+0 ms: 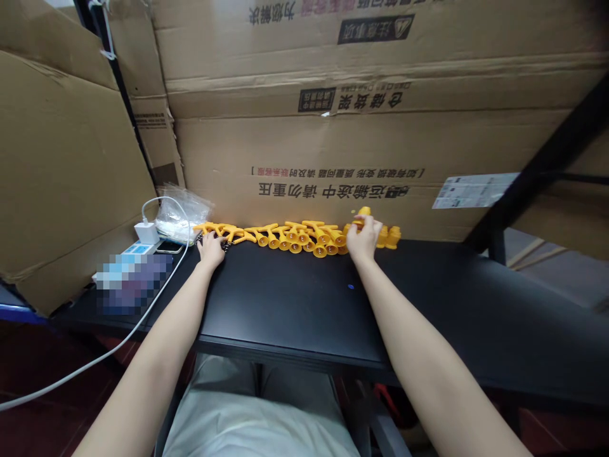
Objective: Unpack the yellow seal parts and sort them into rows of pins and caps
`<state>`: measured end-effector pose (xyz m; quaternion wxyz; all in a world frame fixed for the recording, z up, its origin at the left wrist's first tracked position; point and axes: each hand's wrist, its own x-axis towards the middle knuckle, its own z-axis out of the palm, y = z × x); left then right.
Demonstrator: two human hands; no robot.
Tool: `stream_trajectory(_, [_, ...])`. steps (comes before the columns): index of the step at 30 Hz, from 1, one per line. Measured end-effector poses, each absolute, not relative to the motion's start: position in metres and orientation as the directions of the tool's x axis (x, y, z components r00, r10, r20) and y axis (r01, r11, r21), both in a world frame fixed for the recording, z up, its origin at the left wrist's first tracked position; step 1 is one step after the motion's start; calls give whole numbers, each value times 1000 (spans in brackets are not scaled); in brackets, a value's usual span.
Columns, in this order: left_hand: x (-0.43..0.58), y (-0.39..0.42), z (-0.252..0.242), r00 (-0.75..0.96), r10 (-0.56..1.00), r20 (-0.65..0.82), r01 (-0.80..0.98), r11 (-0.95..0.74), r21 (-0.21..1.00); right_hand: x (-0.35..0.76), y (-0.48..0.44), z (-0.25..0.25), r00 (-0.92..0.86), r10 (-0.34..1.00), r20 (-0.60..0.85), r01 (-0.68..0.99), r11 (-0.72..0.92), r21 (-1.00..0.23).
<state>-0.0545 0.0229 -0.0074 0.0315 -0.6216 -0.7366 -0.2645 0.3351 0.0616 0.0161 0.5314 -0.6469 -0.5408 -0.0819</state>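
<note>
Yellow plastic pieces with flared, cup-like ends [320, 251] lie in a row along the back of the black table. Forked yellow pieces [228, 231] are at the row's left end, and my left hand [211, 249] reaches in among them with fingers bent, beside small dark metal-looking bits [227, 246]. What its fingertips hold, if anything, is too small to tell. At the right end, my right hand [364, 237] has its fingers closed around a yellow cup-shaped piece [365, 212]. More yellow cups [392, 237] stand just right of that hand.
Large cardboard sheets [295, 139] rise behind the black table [295, 304]. At the left are a clear plastic bag [183, 212], a phone [169, 247], a white charger [145, 231] and its cable [157, 304]. A black metal post [537, 158] slants at the right.
</note>
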Motion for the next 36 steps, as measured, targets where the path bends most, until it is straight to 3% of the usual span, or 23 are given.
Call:
stream_trajectory(5, [-50, 23, -5, -221, 906, 361, 935, 92, 343, 310, 48, 31, 290, 665, 689, 785, 246, -568])
stream_trajectory(15, [-40, 18, 1, -193, 918, 346, 952, 89, 293, 280, 35, 30, 183, 789, 587, 664, 341, -666])
stream_trajectory(21, [-40, 17, 2, -202, 888, 413, 955, 85, 285, 278, 34, 23, 107, 803, 587, 671, 377, -638])
stream_trajectory(30, [-36, 15, 9, -274, 853, 444, 920, 97, 381, 269, 28, 23, 26, 801, 599, 682, 424, -596])
stream_trajectory(36, [-35, 14, 6, -161, 893, 421, 938, 6, 345, 268, 28, 21, -7, 796, 605, 708, 431, -559])
